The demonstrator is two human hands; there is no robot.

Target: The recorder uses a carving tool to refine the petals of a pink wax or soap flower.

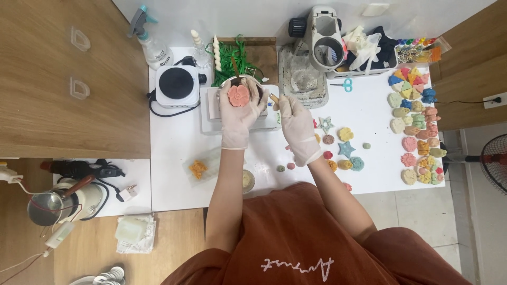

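— What does the left hand (pixel 238 113) hold?

— A pink flower-shaped piece (pixel 238 95). It lies flat against the gloved fingers (pixel 248 91), which curl round its edges and grasp it, face up, just over a small dark bowl (pixel 253 82) on the white scale (pixel 211 113).

— And the right hand (pixel 297 124)?

— Its gloved fingers (pixel 282 105) pinch a thin wooden stick (pixel 274 98), whose tip points toward the pink piece, just beside the left fingertips.

— What lies round them?

— Beyond the left fingers stands a green tangle of cord (pixel 232 58); to their outer side sits a small black hot plate (pixel 178 84) with a spray bottle (pixel 150 45) behind it. Past the right fingers, on the white worktop (pixel 369 105), lie a teal star (pixel 346 149) and rows of coloured moulded shapes (pixel 417 132), well apart from both hands.
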